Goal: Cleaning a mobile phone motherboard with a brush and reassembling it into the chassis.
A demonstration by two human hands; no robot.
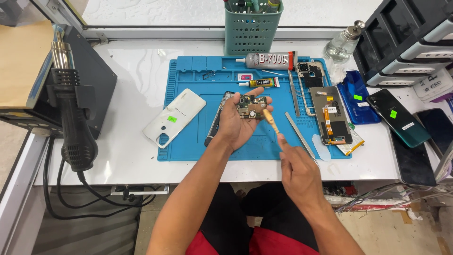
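My left hand [238, 123] is raised palm-up over the blue work mat [188, 108] and holds a small phone circuit board [250, 106] between thumb and fingers. My right hand [298, 165] grips a wooden-handled brush or pick [271, 119], its tip touching the board's right edge. Beneath the left hand lies a dark opened phone body [215, 123], partly hidden by the hand.
A white phone back cover [174, 118], tweezers [298, 134], glue tubes [269, 60], a phone frame [310, 75] and a screen assembly [335, 115] lie around. A hot-air gun [73, 123] hangs left. A green tool basket [251, 28], glass bottle [342, 45] and phones [398, 118] stand right.
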